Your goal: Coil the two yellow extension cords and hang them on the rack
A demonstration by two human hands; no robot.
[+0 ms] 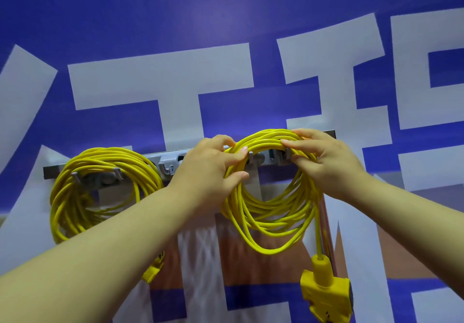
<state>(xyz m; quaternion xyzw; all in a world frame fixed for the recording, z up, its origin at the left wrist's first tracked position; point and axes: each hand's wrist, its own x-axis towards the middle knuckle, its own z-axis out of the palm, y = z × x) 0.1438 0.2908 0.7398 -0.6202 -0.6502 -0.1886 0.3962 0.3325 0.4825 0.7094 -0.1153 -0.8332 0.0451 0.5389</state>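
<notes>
Gripping the right coil of smooth yellow extension cord (234, 204) at its top, with both hands, in front of the long grey metal rack (165, 162) fixed on the wall. Left hand (213, 164) curled round the upper left bend of the bundle, fingers over the strands and thumb below them. Right hand (324, 162) wrapped on the upper right bend, fingertips (291, 144) pressing on top of the strands, thumb tucked under. Top of this coil lying at the level of two small grey hooks (251, 158) of the rack, just above them; resting on them or not, cannot tell. Many round, glossy loops, loosely gathered, hanging down in a rough heart-like shape between the two wrists. One straight strand dropping from the right side to a chunky yellow plastic socket block (326, 290), with a cylindrical neck and a squarish body, dangling well below the loops.

Hanging on the left part of the same rack, apart from both hands, the left coil of yellow cord (65, 197): a thick oval bundle laid over the hooks there, its lower part hidden by the left forearm. Below that forearm, a yellow plug end (153, 270), only partly seen.

Behind everything, a flat blue wall banner (226, 8) with big pale, blocky shapes printed on it, smooth and slightly shiny.
</notes>
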